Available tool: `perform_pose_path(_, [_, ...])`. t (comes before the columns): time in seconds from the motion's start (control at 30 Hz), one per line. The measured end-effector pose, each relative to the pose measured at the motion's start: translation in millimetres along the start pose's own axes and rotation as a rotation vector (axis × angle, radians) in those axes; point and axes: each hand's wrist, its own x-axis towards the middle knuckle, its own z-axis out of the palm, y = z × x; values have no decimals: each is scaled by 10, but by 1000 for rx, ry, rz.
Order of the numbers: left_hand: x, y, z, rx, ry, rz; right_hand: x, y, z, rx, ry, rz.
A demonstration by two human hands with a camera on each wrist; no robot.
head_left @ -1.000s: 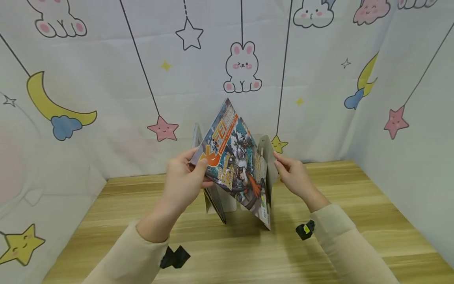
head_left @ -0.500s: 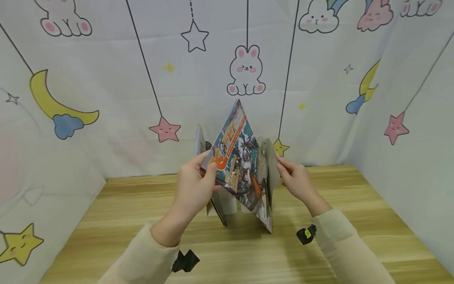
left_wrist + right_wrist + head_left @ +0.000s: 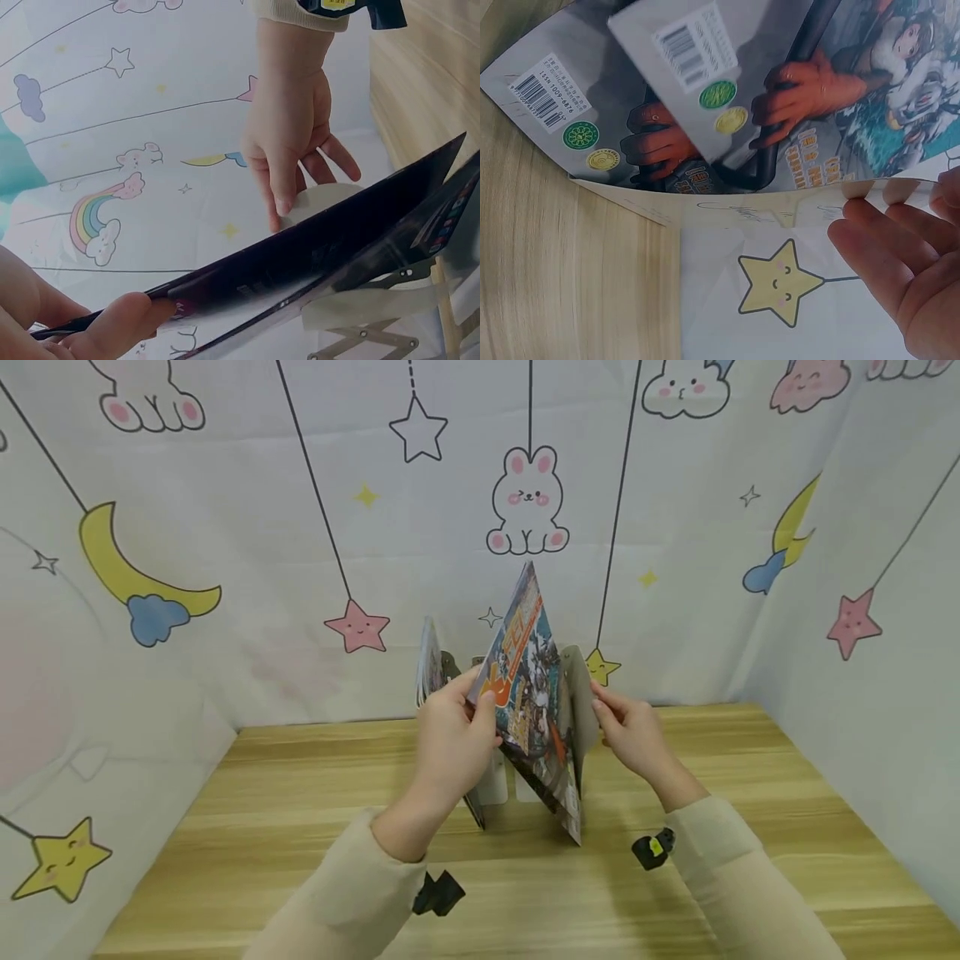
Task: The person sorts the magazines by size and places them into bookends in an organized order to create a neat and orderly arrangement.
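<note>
In the head view my left hand point(image 3: 453, 727) grips a comic magazine point(image 3: 536, 693) by its left edge, thumb on the colourful cover. The magazine tilts, one corner up and one low near the table. My right hand point(image 3: 633, 731) pinches the edge of the pale end plate point(image 3: 583, 702) of an expanding bookend, right beside the magazine. Two overlapping covers of the same design show in the right wrist view, the upper cover point(image 3: 795, 90) and the lower cover point(image 3: 525, 97); which one I hold cannot be told. The bookend's folding lattice point(image 3: 367, 337) appears in the left wrist view.
More thin books point(image 3: 429, 664) lean at the bookend's left side, partly hidden by my left hand. The wooden table point(image 3: 300, 802) meets a white cloth backdrop point(image 3: 285, 568) printed with rabbits and stars. Black devices point(image 3: 438, 893) sit at both wrists.
My left hand has moved right with the magazine, whose cover has turned more edge-on. My right hand has stayed on the end plate.
</note>
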Motion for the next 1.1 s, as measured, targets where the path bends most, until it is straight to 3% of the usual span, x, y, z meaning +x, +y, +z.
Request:
perform_pose_path(0.17, [8, -18, 133, 14, -21, -19, -5, -5, -6, -14, 0, 9])
perform_pose_path(0.37, [19, -60, 220, 56, -23, 8, -2, -10, 6, -1, -6, 16])
perform_pose_path(0.9, [36, -127, 309, 111, -16, 48, 9, -25, 7, -6, 7, 10])
perform_pose_path(1.1, [40, -133, 347, 110, -70, 20, 0, -19, 5, -4, 4, 11])
